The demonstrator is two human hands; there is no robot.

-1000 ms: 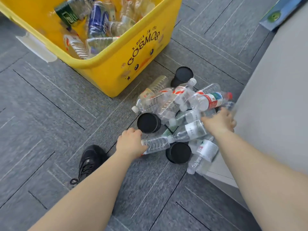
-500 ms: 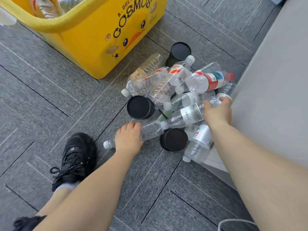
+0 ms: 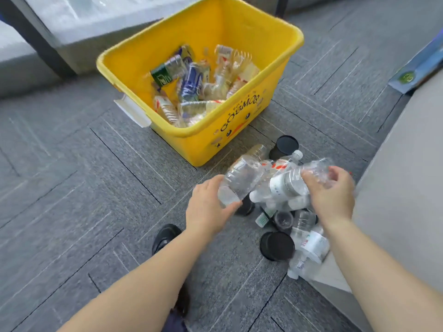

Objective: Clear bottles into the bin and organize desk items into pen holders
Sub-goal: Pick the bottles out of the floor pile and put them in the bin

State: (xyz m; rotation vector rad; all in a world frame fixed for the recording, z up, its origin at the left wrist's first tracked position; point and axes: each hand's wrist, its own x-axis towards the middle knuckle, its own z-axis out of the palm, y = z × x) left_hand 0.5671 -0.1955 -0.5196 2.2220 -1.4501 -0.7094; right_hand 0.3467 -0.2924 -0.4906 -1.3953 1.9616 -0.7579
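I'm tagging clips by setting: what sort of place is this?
Probably an office floor: grey carpet tiles, a pale furniture panel on the right, and a yellow bin collecting empty bottles.

Likely an office: grey carpet tiles (image 3: 72,188), desk leg (image 3: 36,37).

left forearm (image 3: 134,291) and right forearm (image 3: 374,271) bare, black shoe (image 3: 165,238) down there, dark trouser fabric (image 3: 176,323) just peeking in.

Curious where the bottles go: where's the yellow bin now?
The yellow bin stands upper centre in the head view, on the grey carpet, just beyond and slightly left of the loose bottle pile.
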